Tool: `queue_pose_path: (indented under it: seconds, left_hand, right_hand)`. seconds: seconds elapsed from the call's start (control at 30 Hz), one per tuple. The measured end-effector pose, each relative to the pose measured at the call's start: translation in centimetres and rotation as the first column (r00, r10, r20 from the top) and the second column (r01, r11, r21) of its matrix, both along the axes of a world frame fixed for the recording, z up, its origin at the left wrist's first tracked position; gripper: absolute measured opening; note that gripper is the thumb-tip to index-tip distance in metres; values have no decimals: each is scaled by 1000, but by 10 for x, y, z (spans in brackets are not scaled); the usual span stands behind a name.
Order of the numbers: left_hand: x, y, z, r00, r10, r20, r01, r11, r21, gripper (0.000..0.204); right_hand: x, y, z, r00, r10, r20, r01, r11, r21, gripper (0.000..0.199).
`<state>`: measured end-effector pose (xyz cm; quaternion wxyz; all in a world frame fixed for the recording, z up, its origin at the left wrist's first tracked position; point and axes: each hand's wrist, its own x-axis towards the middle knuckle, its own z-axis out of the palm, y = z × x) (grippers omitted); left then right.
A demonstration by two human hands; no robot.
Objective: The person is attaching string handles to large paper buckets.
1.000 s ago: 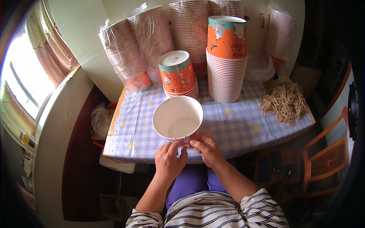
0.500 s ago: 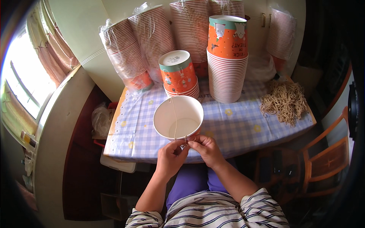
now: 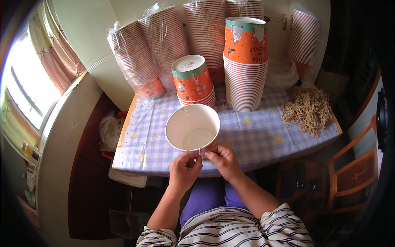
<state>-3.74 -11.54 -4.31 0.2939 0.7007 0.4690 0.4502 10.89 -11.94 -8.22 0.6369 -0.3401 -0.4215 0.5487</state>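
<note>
A white-lined paper bucket stands mouth up near the table's front edge. A thin beige string runs from its far rim across the mouth to the near rim. Just outside that near rim, my left hand pinches the string between thumb and fingers. Close beside it, my right hand is also closed in a pinch on the string near the rim. The fingertips are slightly apart, and a short length of string shows between them. Any knot there is too small to make out.
Behind the bucket stand a short upside-down bucket stack and a taller one. Plastic-wrapped stacks line the back. A heap of beige strings lies at the right on the checked tablecloth. A wooden chair stands at right.
My fingertips have drawn slightly apart at the near rim, the left hand a little down and left. The bucket has barely shifted.
</note>
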Motion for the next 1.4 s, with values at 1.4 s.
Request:
queue_pose_path:
  seconds: [1.4]
  left_hand:
    - [-6, -5, -2, 996, -78, 32, 79, 996, -32, 5]
  right_hand:
    - [-13, -3, -5, 922, -291, 256, 272, 956, 105, 12]
